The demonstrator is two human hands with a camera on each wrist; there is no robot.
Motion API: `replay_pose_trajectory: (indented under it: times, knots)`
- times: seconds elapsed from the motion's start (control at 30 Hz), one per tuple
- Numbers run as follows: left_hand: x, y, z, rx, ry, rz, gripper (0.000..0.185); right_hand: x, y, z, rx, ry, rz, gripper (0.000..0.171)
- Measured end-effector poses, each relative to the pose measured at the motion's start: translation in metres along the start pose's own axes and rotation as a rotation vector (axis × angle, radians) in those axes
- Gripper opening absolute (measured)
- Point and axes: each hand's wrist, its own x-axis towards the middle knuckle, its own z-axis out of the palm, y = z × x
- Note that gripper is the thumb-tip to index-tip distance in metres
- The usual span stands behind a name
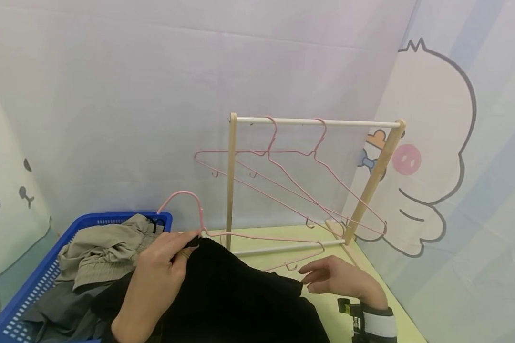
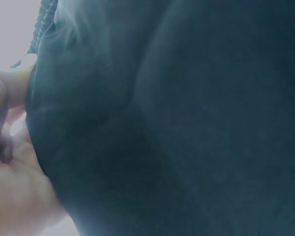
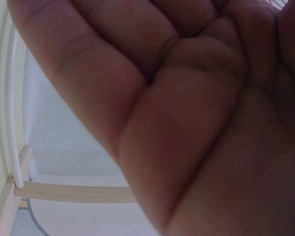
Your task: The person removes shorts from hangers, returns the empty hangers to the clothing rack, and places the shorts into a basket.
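**Black garment and pink hanger held at the near edge of the table**

Broadly, the scene is closed in by a pale fabric backdrop [image 1: 154, 95] printed with cartoon animals at its left and right edges. On the pale yellow-green tabletop [image 1: 369, 286] stands a small wooden clothes rack with a white top rail [image 1: 317, 122]; two pink wire hangers [image 1: 292, 171] hang from that rail, tilted down toward the right. At the near left sits a blue plastic laundry basket [image 1: 34, 281] with a perforated wall, holding a crumpled beige garment [image 1: 103, 252] over some grey cloth.

Nearest to the person, between the basket and the rack, lies the soft black garment [image 1: 240, 300], bunched in a heap that spills over the near edge. A third pink wire hanger [image 1: 189, 200] rises from its top: the hook curves up toward the left above the basket's far corner, and one shoulder wire runs right, in front of the rack's lower white bar.

The left hand [image 1: 163, 267] pinches the top edge of the black garment right at the hanger's neck, thumb and fingers curled together on the cloth; the left wrist view shows dark fabric pressed against the fingers [image 2: 10, 98]. The right hand [image 1: 339, 278], with a banded strap at its wrist, hovers just beside the garment's right edge, fingers spread and loosely extended, gripping nothing. The right wrist view is filled by its open palm [image 3: 187, 123].
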Motion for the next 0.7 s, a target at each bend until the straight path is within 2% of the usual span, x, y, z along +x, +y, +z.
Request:
replay_pose_trajectory:
  times: [0.1,0.17,0.3,0.37,0.53,0.6,0.7]
  knots:
    - [0.000,0.000,0.000,0.004,0.000,0.001,0.040,-0.008,-0.006,-0.003,-0.045,0.049,0.003,0.041]
    - [0.000,0.000,-0.001,0.007,0.001,0.003,0.040,-0.015,-0.011,-0.006,-0.098,0.116,0.001,0.042]
    - [0.000,0.000,0.000,0.009,0.000,0.009,0.040,-0.037,-0.025,-0.010,-0.191,0.316,-0.023,0.039]
    - [0.000,0.000,0.000,0.009,-0.003,0.008,0.039,-0.048,-0.033,-0.011,-0.198,0.421,-0.029,0.035]
    - [0.000,0.001,0.001,0.006,-0.010,0.003,0.039,-0.065,-0.050,-0.008,-0.217,0.612,-0.061,0.026]
    - [0.000,0.001,0.001,0.007,-0.013,0.002,0.039,-0.063,-0.055,-0.007,-0.219,0.712,-0.113,0.024]
    - [-0.001,0.000,0.001,0.003,-0.018,0.003,0.040,-0.055,-0.059,-0.004,-0.166,0.848,-0.253,0.025]
